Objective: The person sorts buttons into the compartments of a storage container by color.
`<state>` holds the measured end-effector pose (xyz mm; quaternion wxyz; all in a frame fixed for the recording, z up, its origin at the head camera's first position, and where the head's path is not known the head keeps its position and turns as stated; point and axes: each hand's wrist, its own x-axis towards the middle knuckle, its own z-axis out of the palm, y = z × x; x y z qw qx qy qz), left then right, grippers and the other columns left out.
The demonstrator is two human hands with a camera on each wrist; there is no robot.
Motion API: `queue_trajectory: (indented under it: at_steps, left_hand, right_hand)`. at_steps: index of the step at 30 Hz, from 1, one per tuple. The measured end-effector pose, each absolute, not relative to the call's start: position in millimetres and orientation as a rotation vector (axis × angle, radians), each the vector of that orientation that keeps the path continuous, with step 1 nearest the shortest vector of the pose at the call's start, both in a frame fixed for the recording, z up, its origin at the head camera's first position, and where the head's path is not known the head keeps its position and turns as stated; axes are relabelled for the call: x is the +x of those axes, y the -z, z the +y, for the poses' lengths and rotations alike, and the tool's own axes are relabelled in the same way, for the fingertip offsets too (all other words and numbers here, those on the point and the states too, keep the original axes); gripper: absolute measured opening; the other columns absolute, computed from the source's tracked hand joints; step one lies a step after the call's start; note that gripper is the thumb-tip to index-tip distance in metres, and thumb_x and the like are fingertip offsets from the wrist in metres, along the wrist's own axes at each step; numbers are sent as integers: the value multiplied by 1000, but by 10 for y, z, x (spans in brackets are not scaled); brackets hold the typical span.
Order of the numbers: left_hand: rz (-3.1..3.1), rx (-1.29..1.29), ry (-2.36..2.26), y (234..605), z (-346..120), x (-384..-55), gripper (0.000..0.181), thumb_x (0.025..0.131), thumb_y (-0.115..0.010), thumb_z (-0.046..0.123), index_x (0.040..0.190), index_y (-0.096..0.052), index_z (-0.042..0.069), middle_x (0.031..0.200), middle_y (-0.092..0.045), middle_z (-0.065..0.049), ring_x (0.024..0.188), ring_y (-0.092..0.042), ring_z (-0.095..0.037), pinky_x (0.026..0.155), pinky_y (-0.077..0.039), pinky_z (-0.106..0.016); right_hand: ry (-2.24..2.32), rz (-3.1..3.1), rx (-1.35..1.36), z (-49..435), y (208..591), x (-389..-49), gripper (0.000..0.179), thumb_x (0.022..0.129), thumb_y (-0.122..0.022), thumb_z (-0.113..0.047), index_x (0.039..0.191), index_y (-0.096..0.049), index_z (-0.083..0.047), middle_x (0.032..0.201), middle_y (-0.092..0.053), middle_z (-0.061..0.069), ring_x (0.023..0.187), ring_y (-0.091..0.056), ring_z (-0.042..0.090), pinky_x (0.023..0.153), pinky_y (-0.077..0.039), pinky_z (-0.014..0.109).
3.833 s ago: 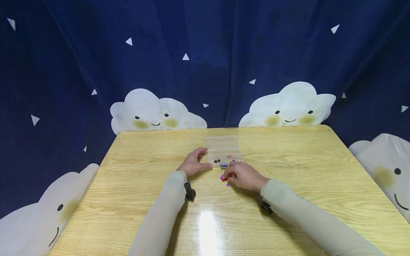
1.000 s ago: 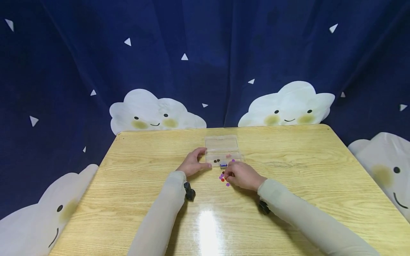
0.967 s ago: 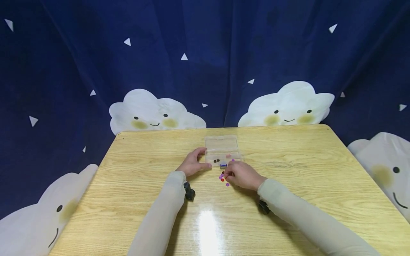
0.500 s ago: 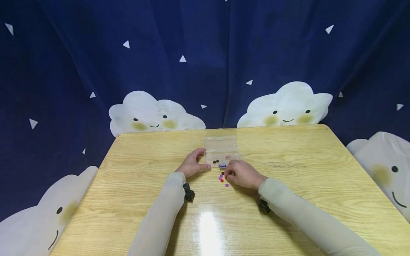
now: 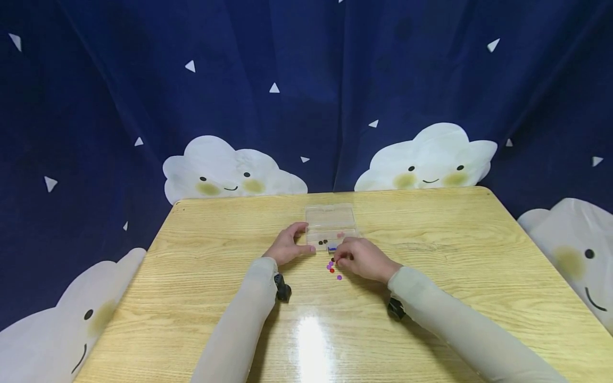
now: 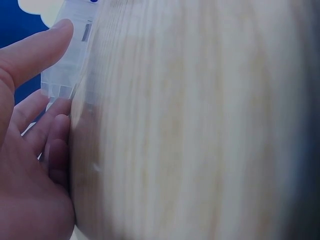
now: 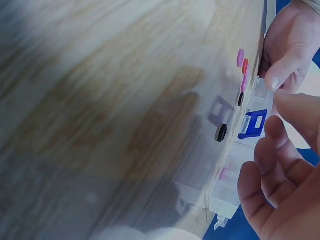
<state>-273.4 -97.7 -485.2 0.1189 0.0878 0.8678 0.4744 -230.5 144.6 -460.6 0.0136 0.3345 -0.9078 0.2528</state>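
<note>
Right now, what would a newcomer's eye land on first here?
Probably the dark blue curtain with its smiling clouds, across the back. Next, the clear box open on the table, its left end by the left hand, then the red and purple discs just in front of it, by the right hand.

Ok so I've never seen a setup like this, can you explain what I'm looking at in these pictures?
There's no machine here: someone is working bare-handed at a wooden table. The wide view comes from a camera worn on the head; each close-up comes from one on a wrist. An open clear plastic box lies on the table, with two dark discs and something pink inside, and a blue clasp-like piece at its front. Loose discs lie before it, including a purple disc, a red disc and a black disc. The left hand holds the box's left end. The right hand is at the loose discs; I can't tell whether it grips one.
</note>
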Motion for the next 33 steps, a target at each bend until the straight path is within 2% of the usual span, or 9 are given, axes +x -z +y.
queue_trajectory:
  at_steps: [4, 7, 12, 25, 29, 33]
  left_hand:
    - [2536, 257, -1384, 4851, -981, -2737, 76, 84, -81, 23, 150, -43, 18, 146, -50, -7, 131, -47, -28, 113, -39, -45]
    - [2536, 255, -1383, 4854, -980, -2744, 76, 83, -81, 24, 150, -43, 18, 146, -51, -7, 131, -47, -28, 114, -39, -45]
    - [2538, 260, -1381, 4857, -978, -2747, 77, 83, -81, 24, 150, -43, 19, 145, -51, -7, 132, -47, -28, 114, -39, -45]
    - [2535, 266, -1381, 4870, -974, -2753, 77, 83, -81, 25, 150, -43, 19, 145, -51, -7, 132, -47, -28, 113, -39, -46]
    - [2529, 267, -1385, 4876, -978, -2753, 77, 83, -81, 25, 150, -43, 19, 146, -50, -7, 133, -46, -28, 114, -39, -46]
    - [2526, 261, -1391, 4867, -978, -2743, 77, 83, -81, 25, 150, -43, 19, 147, -49, -7, 134, -46, -29, 114, -39, -46]
  right_hand:
    - [-823, -2832, 1024, 1435, 4600, -2308, 5, 88, -74, -12, 88, -76, -16, 87, -68, -7, 103, -68, 19, 80, -54, 30]
    - [-834, -2828, 1019, 1439, 4605, -2316, 5, 88, -74, -11, 89, -76, -16, 90, -69, -6, 114, -67, 24, 93, -56, 36]
    - [-876, -2829, 993, 1448, 4599, -2329, 6, 88, -74, -10, 89, -76, -16, 93, -70, -4, 130, -58, 31, 108, -48, 43]
    - [-920, -2849, 941, 1469, 4541, -2348, 9, 89, -72, -7, 89, -76, -14, 96, -72, -2, 127, -60, 30, 111, -45, 45]
    - [-932, -2846, 929, 1481, 4529, -2363, 10, 89, -70, -6, 90, -77, -14, 97, -72, -1, 125, -62, 30, 104, -51, 44]
    - [-933, -2839, 928, 1492, 4516, -2369, 11, 90, -69, -6, 91, -77, -14, 98, -72, -1, 124, -63, 29, 91, -55, 37]
